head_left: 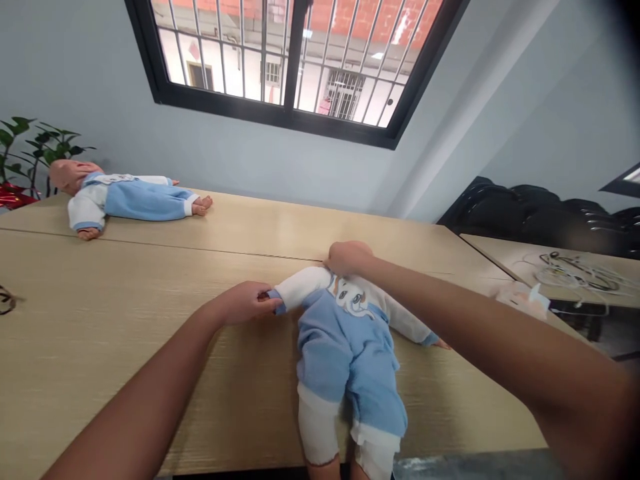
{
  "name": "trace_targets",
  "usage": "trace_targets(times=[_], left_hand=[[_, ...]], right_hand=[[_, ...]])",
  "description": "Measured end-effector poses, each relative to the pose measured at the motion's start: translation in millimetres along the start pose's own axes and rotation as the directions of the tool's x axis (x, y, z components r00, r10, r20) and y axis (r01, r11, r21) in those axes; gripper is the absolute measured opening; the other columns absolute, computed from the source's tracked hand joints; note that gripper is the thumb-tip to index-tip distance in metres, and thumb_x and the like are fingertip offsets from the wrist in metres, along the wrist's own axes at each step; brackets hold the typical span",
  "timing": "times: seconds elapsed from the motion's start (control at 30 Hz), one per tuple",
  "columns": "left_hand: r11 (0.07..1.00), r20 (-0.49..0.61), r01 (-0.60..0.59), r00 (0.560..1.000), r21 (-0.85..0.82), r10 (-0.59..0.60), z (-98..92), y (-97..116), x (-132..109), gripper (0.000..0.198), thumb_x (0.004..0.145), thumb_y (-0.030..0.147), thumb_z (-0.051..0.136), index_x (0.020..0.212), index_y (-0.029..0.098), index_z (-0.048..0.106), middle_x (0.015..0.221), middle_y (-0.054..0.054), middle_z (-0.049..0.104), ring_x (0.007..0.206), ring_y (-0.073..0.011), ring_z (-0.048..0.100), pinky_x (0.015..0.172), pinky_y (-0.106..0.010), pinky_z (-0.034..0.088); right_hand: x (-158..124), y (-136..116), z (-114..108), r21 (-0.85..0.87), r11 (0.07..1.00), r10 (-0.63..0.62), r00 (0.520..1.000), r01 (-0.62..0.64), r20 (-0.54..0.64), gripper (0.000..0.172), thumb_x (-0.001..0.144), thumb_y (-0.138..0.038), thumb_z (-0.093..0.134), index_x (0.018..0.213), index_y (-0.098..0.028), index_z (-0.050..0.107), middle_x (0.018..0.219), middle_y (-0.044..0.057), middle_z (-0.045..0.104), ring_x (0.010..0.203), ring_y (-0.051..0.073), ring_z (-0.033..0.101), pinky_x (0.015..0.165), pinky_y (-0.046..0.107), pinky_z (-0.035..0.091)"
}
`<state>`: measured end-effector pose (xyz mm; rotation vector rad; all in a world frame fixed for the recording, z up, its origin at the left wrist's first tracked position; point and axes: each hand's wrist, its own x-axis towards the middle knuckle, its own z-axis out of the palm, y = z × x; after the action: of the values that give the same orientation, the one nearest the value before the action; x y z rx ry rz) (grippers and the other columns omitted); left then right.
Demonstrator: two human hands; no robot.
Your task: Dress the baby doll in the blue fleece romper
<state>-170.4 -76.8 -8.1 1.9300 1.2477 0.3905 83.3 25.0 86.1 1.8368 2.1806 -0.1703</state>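
Observation:
A baby doll (350,347) in a blue and white romper with an elephant print lies on its back on the wooden table (125,320), legs hanging over the near edge. My left hand (245,303) is closed on the doll's sleeve cuff at the end of its outstretched arm. My right hand (347,258) is curled over the doll's head, which it hides. A second doll (125,199) in the same clothes lies at the far left of the table, touched by neither hand.
A green potted plant (30,150) stands at the far left corner. A barred window (295,60) fills the wall ahead. Cables and a stethoscope-like item (575,270) lie on a second table at right, with black chairs (540,213) behind. A dark object (5,300) sits at the left edge.

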Motion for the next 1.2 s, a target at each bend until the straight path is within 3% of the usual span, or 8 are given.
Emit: trace_targets(times=[0.17, 0.2, 0.3, 0.37, 0.57, 0.9, 1.07, 1.2], left_hand=[[1.000, -0.015, 0.026, 1.000, -0.013, -0.027, 3.9, -8, 5, 0.040, 0.092, 0.057, 0.050, 0.078, 0.021, 0.061, 0.065, 0.002, 0.063, 0.061, -0.0177, 0.057, 0.059, -0.027, 0.037], [1.000, -0.028, 0.027, 0.999, -0.014, -0.027, 4.3, -10, 6, 0.041, 0.091, 0.058, 0.051, 0.078, 0.021, 0.061, 0.065, 0.002, 0.063, 0.061, -0.0177, 0.056, 0.058, -0.028, 0.036], [1.000, -0.060, 0.018, 0.998, 0.017, -0.017, 5.2, -12, 8, 0.042, 0.090, 0.060, 0.051, 0.078, 0.021, 0.062, 0.067, 0.001, 0.065, 0.063, -0.0180, 0.056, 0.059, -0.028, 0.035], [0.999, -0.066, 0.018, 0.998, 0.048, -0.014, 5.4, -12, 8, 0.042, 0.091, 0.059, 0.051, 0.079, 0.021, 0.063, 0.067, 0.001, 0.065, 0.063, -0.0182, 0.057, 0.059, -0.028, 0.035], [0.996, -0.054, 0.037, 0.998, 0.085, -0.033, 7.7, -10, 8, 0.045, 0.093, 0.062, 0.048, 0.079, 0.022, 0.062, 0.069, 0.000, 0.064, 0.064, -0.0180, 0.054, 0.059, -0.027, 0.034], [0.935, -0.284, 0.159, 0.956, 0.318, -0.066, 20.2, -4, 14, 0.045, 0.096, 0.062, 0.046, 0.096, 0.023, 0.068, 0.097, -0.007, 0.072, 0.080, -0.0232, 0.064, 0.064, -0.030, 0.037], [0.865, -0.594, 0.212, 0.796, 0.456, 0.119, 43.4, 25, -12, 0.026, 0.095, 0.045, 0.058, 0.104, 0.022, 0.064, 0.109, -0.011, 0.067, 0.091, -0.0276, 0.065, 0.069, -0.034, 0.045], [0.790, -0.556, -0.084, 0.665, 0.607, 0.498, 99.3, 60, -63, 0.004, 0.095, 0.025, 0.057, 0.094, 0.023, 0.060, 0.087, -0.007, 0.068, 0.085, -0.0270, 0.064, 0.078, -0.042, 0.051]], right_hand=[[-55, -22, 15, -0.095, 0.976, -0.213, 0.938, 0.194, -0.275, 0.033, 0.103, -0.037, 0.048, 0.113, -0.014, 0.068, 0.119, 0.020, 0.071, 0.100, 0.029, 0.068, 0.072, 0.034, 0.043], [-75, -26, 22, -0.121, 0.940, -0.342, 0.881, 0.319, -0.326, 0.031, 0.104, -0.036, 0.045, 0.110, -0.016, 0.067, 0.115, 0.017, 0.071, 0.093, 0.026, 0.068, 0.068, 0.033, 0.041], [-143, -35, 54, -0.103, 0.757, -0.651, 0.732, 0.645, -0.201, 0.021, 0.099, -0.033, 0.053, 0.088, -0.020, 0.065, 0.090, 0.005, 0.071, 0.073, 0.019, 0.064, 0.056, 0.032, 0.031], [-181, -39, 82, -0.123, 0.638, -0.767, 0.616, 0.760, -0.176, 0.018, 0.097, -0.035, 0.059, 0.086, -0.021, 0.063, 0.085, 0.002, 0.068, 0.066, 0.017, 0.058, 0.051, 0.034, 0.027], [-214, -35, 139, -0.242, 0.736, -0.677, 0.675, 0.632, -0.293, 0.014, 0.084, -0.012, 0.072, 0.085, -0.020, 0.061, 0.083, 0.002, 0.062, 0.073, 0.021, 0.057, 0.048, 0.037, 0.034], [-193, -14, 141, -0.261, 0.810, -0.586, 0.707, 0.525, -0.397, 0.009, 0.095, -0.012, 0.063, 0.093, -0.019, 0.059, 0.090, 0.003, 0.063, 0.078, 0.022, 0.061, 0.053, 0.036, 0.041], [-199, -14, 139, -0.285, 0.788, -0.615, 0.693, 0.545, -0.376, 0.011, 0.094, -0.010, 0.064, 0.090, -0.020, 0.059, 0.089, 0.003, 0.064, 0.076, 0.021, 0.061, 0.055, 0.037, 0.041], [-202, -14, 140, -0.283, 0.777, -0.629, 0.681, 0.562, -0.375, 0.009, 0.094, -0.014, 0.066, 0.089, -0.019, 0.061, 0.085, 0.002, 0.064, 0.072, 0.020, 0.059, 0.052, 0.037, 0.037]])
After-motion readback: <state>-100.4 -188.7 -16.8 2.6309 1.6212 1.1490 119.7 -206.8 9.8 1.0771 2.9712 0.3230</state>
